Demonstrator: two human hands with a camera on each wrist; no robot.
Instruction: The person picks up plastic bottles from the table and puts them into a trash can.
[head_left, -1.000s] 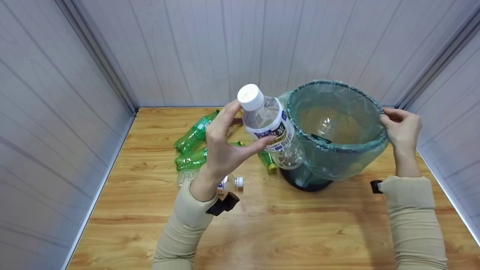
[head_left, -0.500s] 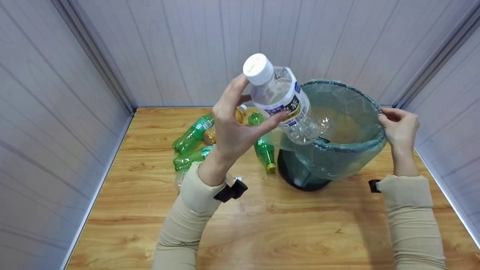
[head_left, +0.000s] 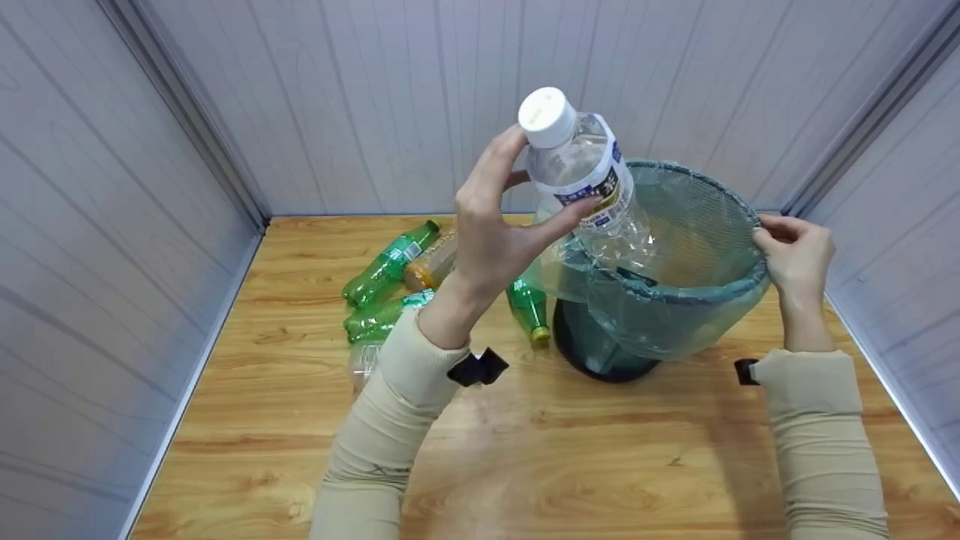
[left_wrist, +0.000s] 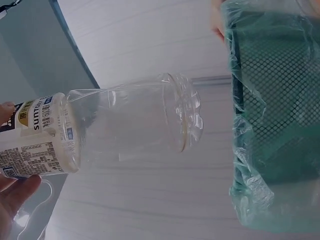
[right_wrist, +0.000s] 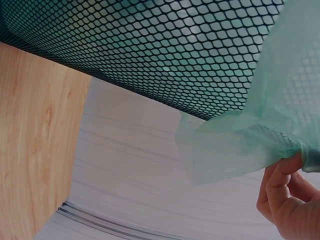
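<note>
My left hand (head_left: 499, 225) grips a clear plastic bottle (head_left: 589, 176) with a white cap and a printed label. The bottle tilts, its base toward the mesh bin (head_left: 600, 345) and its cap up. In the left wrist view the bottle's ribbed base (left_wrist: 187, 115) stands apart from the bin's rim. A thin green bag (head_left: 675, 322) lines the bin and folds over its rim. On the far right, my right hand (head_left: 799, 251) pinches the bagged rim; the right wrist view shows its fingers (right_wrist: 282, 185) on the film. Something clear lies inside the bin, partly hidden.
Left of the bin lie green bottles (head_left: 386, 266), an orange-tinted bottle (head_left: 435, 262) and a clear bottle (head_left: 364, 360), partly behind the left arm. Another green bottle (head_left: 529, 307) lies beside the bin. Pale panels (head_left: 360, 112) wall in the wooden tabletop (head_left: 562, 465).
My left hand has raised the clear bottle and carried it rightward, so its base now overlaps the bin's rim in the head view. My right hand stays on the rim.
</note>
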